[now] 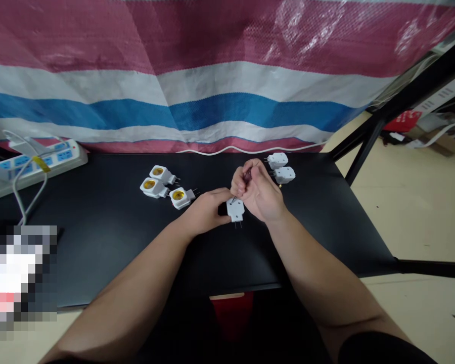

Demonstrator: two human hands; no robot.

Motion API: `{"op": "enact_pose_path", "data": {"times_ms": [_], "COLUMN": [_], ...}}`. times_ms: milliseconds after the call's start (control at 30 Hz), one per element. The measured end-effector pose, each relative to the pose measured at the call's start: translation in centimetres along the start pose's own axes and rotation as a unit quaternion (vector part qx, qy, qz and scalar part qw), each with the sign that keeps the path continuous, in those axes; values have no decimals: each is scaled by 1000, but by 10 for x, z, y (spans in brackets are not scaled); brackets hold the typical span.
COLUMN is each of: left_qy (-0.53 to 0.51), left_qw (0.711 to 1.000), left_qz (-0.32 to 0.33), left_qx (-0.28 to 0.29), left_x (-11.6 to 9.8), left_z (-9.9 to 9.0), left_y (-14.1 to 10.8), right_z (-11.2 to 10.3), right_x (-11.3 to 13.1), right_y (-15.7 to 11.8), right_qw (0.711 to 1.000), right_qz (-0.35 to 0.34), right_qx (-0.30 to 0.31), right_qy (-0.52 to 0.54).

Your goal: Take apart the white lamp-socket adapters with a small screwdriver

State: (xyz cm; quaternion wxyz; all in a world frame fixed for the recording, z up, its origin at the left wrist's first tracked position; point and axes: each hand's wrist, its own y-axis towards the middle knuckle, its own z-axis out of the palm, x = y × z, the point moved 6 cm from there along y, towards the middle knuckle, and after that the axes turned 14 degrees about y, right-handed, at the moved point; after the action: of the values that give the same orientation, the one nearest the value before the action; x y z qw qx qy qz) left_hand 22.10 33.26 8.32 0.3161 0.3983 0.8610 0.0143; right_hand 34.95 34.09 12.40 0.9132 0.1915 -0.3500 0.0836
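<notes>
My left hand [208, 210] grips a white plug unit [235, 210] on the black table, its back with small holes facing up and its metal prongs pointing toward me. Just above and to the right, my right hand [258, 189] is closed around a tool whose thin dark shaft reaches one hole of the unit; the handle is mostly hidden by the fingers. Left of my hands lie three white plug units [180, 197] with round gold-coloured insides showing. Two more white units [284, 175] lie beyond my right hand, holes up. A small brass-coloured piece [280, 186] shows beside that hand.
A white power strip [62, 155] with blue sockets and a cable sits at the table's [109, 237] back left. A striped plastic sheet [197, 111] hangs behind the table. Black metal frame bars [360, 149] stand at the right. A pixelated patch covers the lower left.
</notes>
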Motion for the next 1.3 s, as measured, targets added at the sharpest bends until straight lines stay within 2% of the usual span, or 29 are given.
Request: {"op": "enact_pose_path", "data": {"times_ms": [67,133,233,300,333,433,567,633,733,833,1033,1133,1300], "left_qy": [-3,-3,-2,-2,-1,7,5,0,-4,-11,5,1,-11], "left_qw": [1000,1000,1000,1000,1000,1000,999,999,1000,1000,1000,1000,1000], "left_qz": [7,12,17,18,17,17,30,33,28,19,26,30,27], "left_qx": [-3,-7,-10,-10,-8,-6,-12,-12,-4,-1,-1,-4,1], "left_x": [0,0,0,-1,-1,-1,-1,-1,0,0,-1,-1,-1], "left_z": [1,1,0,0,0,0,1,3,6,6,5,4,4], "left_y": [0,-1,-1,-1,-1,-2,-4,-4,-5,-4,-3,-3,-3], "right_z": [-3,-2,2,2,2,-2,1,5,10,9,4,9,10], "right_x": [0,3,10,14,15,14,5,0,-6,-8,0,0,-5], "right_y": [-1,-4,-12,-17,-18,-15,-8,-8,-10,-11,-8,-8,-7], "right_qw": [998,987,944,925,925,950,984,992,993,992,993,995,998], "right_qz": [-27,-86,-184,-206,-199,-135,-3,33,24,5,20,38,-17], "right_qx": [11,26,16,-10,-19,-14,60,89,112,123,91,73,64], "right_qy": [-47,-131,-273,-320,-324,-283,-165,-85,-16,-26,-77,-56,-20]}}
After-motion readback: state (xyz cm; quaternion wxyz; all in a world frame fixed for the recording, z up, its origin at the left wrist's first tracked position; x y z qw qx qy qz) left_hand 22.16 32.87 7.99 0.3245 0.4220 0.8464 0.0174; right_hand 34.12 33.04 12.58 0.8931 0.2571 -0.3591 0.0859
